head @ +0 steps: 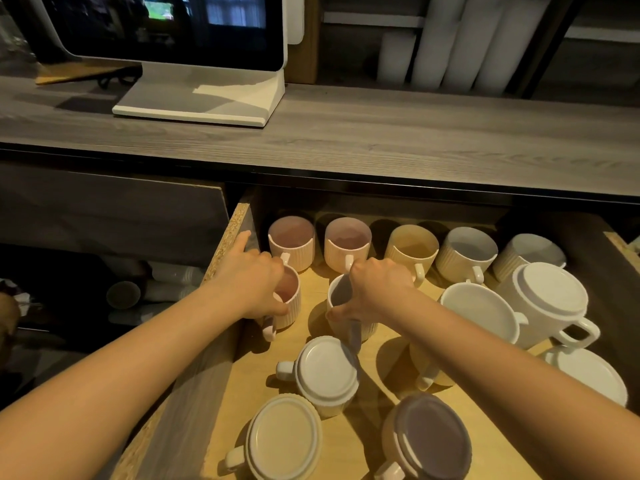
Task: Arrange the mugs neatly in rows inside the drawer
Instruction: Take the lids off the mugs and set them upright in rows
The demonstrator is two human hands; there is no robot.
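Note:
An open wooden drawer (221,403) holds several ribbed mugs. Along its back stands a row: two pink mugs (291,241), a yellow mug (411,250) and two white mugs (465,252), all upright. My left hand (247,284) grips the rim of a pink mug (289,299) in the second row, at the drawer's left wall. My right hand (375,289) holds the rim of a white mug (341,303) beside it. Nearer me, several mugs lie upside down, among them a white one (325,372), a cream one (284,438) and a purple-based one (429,441).
A grey wooden counter (381,147) overhangs the drawer's back and carries a white monitor stand (204,98). White upturned mugs (550,299) and a white plate-like base (588,375) crowd the drawer's right side. Bare drawer floor (388,362) shows in the middle.

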